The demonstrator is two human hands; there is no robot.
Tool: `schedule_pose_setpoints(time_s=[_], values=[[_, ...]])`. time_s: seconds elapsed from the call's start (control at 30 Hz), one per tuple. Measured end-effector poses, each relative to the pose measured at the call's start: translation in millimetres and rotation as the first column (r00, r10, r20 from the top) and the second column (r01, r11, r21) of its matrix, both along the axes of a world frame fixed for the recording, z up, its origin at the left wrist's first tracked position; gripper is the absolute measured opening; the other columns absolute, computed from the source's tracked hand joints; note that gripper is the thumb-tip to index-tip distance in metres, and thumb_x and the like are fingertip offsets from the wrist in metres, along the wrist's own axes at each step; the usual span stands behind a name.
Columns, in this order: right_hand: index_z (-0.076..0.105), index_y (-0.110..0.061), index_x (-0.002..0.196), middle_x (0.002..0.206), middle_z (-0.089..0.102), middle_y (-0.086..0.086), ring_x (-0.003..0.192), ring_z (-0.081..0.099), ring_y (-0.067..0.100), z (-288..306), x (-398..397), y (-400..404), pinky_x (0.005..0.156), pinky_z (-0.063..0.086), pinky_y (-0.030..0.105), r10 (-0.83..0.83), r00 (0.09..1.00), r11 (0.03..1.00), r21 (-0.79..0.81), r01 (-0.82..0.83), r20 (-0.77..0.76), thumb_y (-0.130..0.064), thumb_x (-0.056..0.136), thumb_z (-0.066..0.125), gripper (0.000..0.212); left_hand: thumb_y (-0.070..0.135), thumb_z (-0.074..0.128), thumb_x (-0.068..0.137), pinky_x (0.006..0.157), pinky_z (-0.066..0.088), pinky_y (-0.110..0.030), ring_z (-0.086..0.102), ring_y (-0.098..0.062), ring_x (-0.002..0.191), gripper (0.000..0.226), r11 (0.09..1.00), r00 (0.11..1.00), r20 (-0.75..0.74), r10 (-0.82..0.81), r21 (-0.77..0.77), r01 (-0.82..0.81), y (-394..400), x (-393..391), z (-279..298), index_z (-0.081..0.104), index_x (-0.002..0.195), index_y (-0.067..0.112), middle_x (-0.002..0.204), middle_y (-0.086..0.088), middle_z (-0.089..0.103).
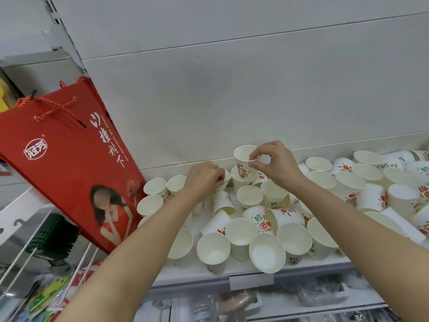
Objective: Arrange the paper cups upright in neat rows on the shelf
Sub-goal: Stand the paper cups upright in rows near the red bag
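Lifting one paper cup by its rim, right hand pinching; left hand grips another cup. Next, probably seat both upright at the shelf back.

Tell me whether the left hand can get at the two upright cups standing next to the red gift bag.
Probably yes. The left hand is beside the upright cups near the red gift bag, with nothing standing between them. But it already grips another cup, so it would need to release that first.

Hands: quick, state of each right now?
Left hand: fingers curled round a white paper cup at the back.
Right hand: pinches the rim of a raised printed paper cup.
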State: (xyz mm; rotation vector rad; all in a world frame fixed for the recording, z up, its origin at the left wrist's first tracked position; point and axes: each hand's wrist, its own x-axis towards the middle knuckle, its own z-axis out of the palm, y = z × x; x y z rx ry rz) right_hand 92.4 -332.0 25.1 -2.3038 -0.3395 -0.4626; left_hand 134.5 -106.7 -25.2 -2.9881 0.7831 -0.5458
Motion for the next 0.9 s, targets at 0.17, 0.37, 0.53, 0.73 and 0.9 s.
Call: schedule_pose_setpoints(time_s=[0.17,0.37,0.53,0.73,0.9], values=[[0.071,-0.024,0.087,0.102,0.065,-0.002,0.111,0.046,0.013,-6.2,3.4,-3.1,0.088,0.039,0.028,0.04,0.999,0.999,-0.018,-0.041,-0.007,-0.024,0.078,0.076,0.011,0.036,0.067,0.088,0.06,0.039,-0.029,0.06,-0.024,0.088,0.018,0.999,0.999,0.0,0.042,-0.015,-0.042,-2.5,-15.7,-2.4,0.073,0.096,0.021,0.087,0.001,0.069],[0.072,-0.024,0.086,0.1,0.066,-0.002,0.11,0.046,0.014,-11.6,7.8,-7.5,0.087,0.037,0.027,0.053,0.999,0.998,-0.044,-0.053,-0.003,-0.023,0.077,0.077,0.011,0.054,0.065,0.083,0.07,0.047,-0.03,0.057,-0.007,0.088,0.026,0.996,0.946,-0.319,-0.057,-0.078,0.034,-0.5,-56.0,7.2,0.07,0.101,0.036,0.099,0.016,0.062],[0.071,-0.025,0.084,0.099,0.066,-0.002,0.11,0.046,0.014,-9.1,10.8,-12.0,0.084,0.035,0.025,0.056,0.998,0.998,-0.043,-0.056,-0.007,-0.022,0.077,0.076,0.009,0.039,0.06,0.09,0.063,0.037,-0.028,0.059,-0.015,0.094,0.019,0.997,0.973,-0.23,-0.035,0.065,0.051,-6.0,-58.1,0.2,0.069,0.105,0.032,0.108,0.012,0.061],[0.07,-0.029,0.084,0.103,0.062,-0.003,0.111,0.045,0.01,-11.7,10.8,-16.4,0.085,0.035,0.024,0.048,0.999,0.997,-0.057,-0.049,-0.008,-0.023,0.078,0.076,0.01,0.022,0.058,0.082,0.043,0.025,-0.023,0.056,-0.028,0.052,0.017,0.991,0.992,0.056,-0.113,0.083,0.108,-1.6,-54.6,-7.0,0.063,0.067,0.014,0.062,-0.001,0.057],[0.071,-0.026,0.083,0.101,0.063,-0.002,0.11,0.046,0.012,-16.5,8.3,-19.4,0.087,0.038,0.027,0.041,0.999,0.998,-0.047,-0.041,-0.006,-0.021,0.077,0.076,0.009,0.022,0.054,0.089,0.057,0.038,-0.03,0.061,-0.028,0.077,0.017,0.963,0.978,-0.04,0.206,-0.167,-0.21,-10.8,-44.1,3.6,0.07,0.087,0.018,0.082,-0.001,0.066]])
